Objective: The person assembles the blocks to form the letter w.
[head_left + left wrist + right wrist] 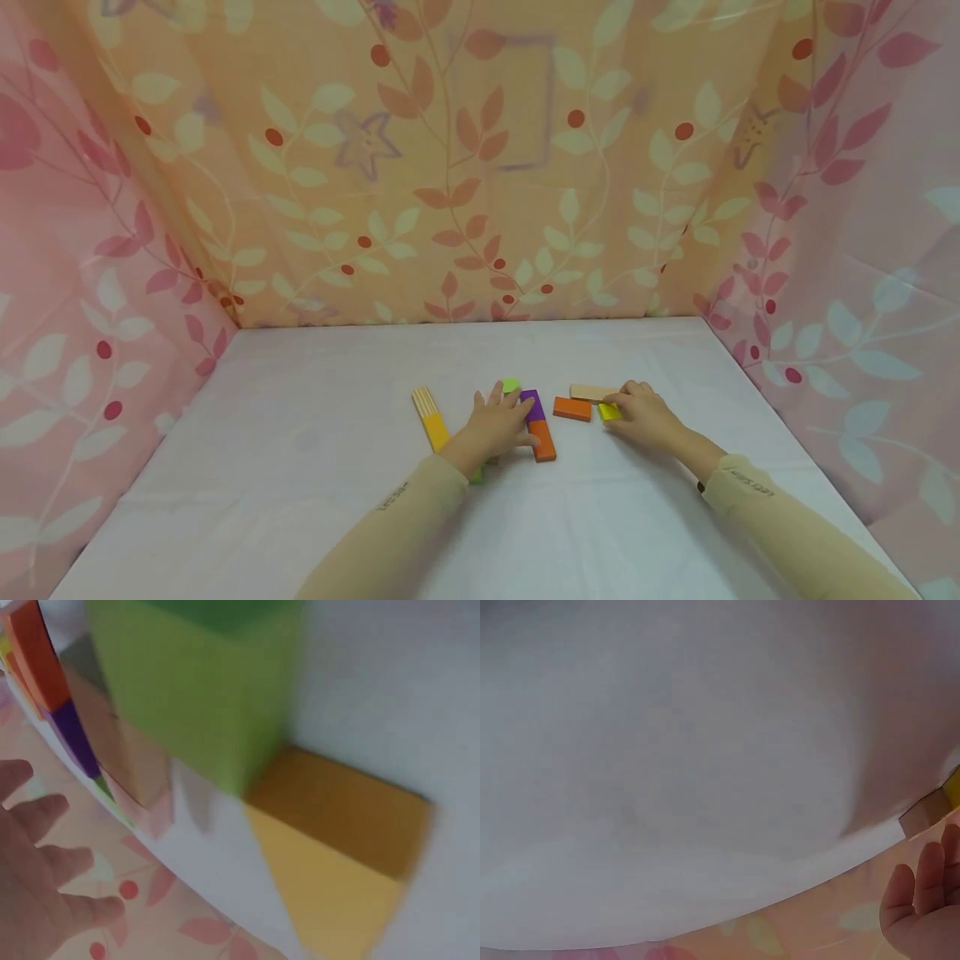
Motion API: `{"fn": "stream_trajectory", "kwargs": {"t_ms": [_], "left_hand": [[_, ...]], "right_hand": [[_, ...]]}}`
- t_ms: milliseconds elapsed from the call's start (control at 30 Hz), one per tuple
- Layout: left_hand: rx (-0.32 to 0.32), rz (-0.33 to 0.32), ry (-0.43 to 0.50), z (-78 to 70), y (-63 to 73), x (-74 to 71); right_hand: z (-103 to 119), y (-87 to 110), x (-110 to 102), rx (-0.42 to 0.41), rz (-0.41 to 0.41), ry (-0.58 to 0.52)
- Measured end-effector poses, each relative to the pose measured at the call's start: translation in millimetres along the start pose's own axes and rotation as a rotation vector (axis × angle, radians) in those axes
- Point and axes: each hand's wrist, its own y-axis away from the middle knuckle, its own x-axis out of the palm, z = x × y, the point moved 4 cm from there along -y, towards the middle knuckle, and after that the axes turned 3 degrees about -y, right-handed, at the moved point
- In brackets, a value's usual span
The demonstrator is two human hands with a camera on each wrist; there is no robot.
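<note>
My left hand (pixel 495 429) reaches over the middle group with its fingers spread, beside a purple block (pixel 533 406) and an orange block (pixel 543 442) laid end to end. Under and behind it show a light green block (pixel 511 386) and a green block (pixel 476 476). In the left wrist view its fingers are apart, with a large green block (pixel 180 690) close to the camera. With thumb and index finger, my right hand (pixel 651 419) pinches a small yellow block (pixel 609 412), partly covered. A plain wooden block (pixel 592 392) lies by its fingertips.
Left of the left hand lie an amber-yellow block (pixel 435 432) and a ribbed, wood-coloured piece (pixel 424 401). Another orange block (pixel 572 408) sits between the hands. A white cloth covers the table (pixel 315 500); patterned curtains (pixel 480 208) enclose its back and sides.
</note>
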Motion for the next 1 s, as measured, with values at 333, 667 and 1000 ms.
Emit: {"fn": "stream_trajectory", "kwargs": {"t_ms": [333,667,1000], "left_hand": [[-0.080,0.019,-0.094,-20.6,-9.1,4.5],[-0.094,0.032,-0.083,-25.3,-8.6,7.9],[-0.107,0.033,-0.051,-26.1,-7.4,9.1]], "right_hand": [[-5,7.6,1,0.002,0.052,-0.050],[8,13.8,6,0.077,0.132,-0.250],[51,23.6,21,-0.021,0.204,-0.372]]}}
